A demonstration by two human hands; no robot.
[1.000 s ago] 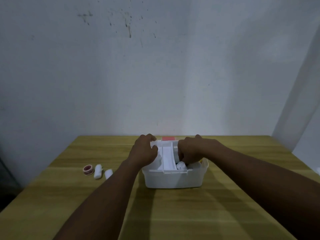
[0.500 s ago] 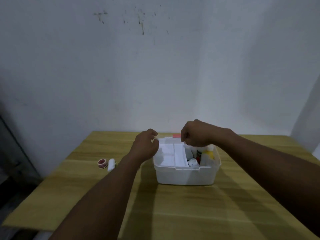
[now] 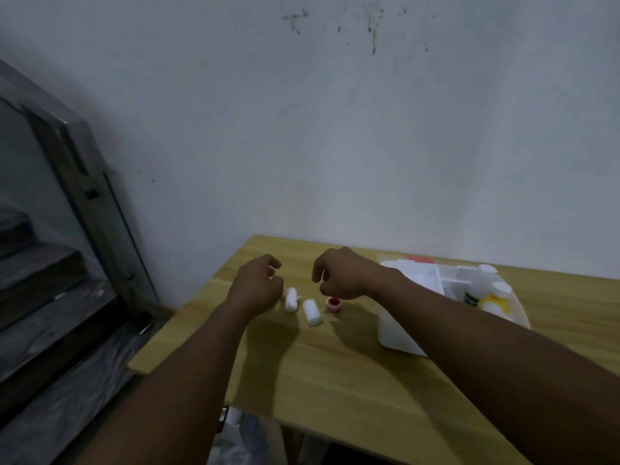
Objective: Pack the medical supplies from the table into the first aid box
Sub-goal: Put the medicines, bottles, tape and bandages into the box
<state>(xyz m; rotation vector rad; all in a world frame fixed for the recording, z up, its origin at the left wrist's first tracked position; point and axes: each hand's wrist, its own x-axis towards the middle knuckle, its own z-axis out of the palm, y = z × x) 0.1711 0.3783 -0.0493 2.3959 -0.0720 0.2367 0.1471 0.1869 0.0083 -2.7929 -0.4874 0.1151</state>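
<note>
Two white bandage rolls lie on the wooden table [image 3: 335,370]: one [image 3: 291,299] right beside my left hand, the other [image 3: 312,313] a little nearer. A small red-cored tape roll [image 3: 334,305] sits just below my right hand. My left hand [image 3: 258,286] hovers left of the rolls with fingers loosely curled and nothing in it. Above the tape, my right hand [image 3: 342,276] is also curled and holds nothing. The white first aid box [image 3: 396,333] stands open at the right with bottles [image 3: 486,290] inside; my right forearm crosses its front.
A grey wall runs behind the table. The table's left edge and front-left corner are close to the rolls. A dark metal frame with plastic-wrapped steps stands at the far left. Something plastic-wrapped lies under the table.
Both hands left the box and moved left over the loose rolls and tape. The camera swung left, so the box now sits at the right.
</note>
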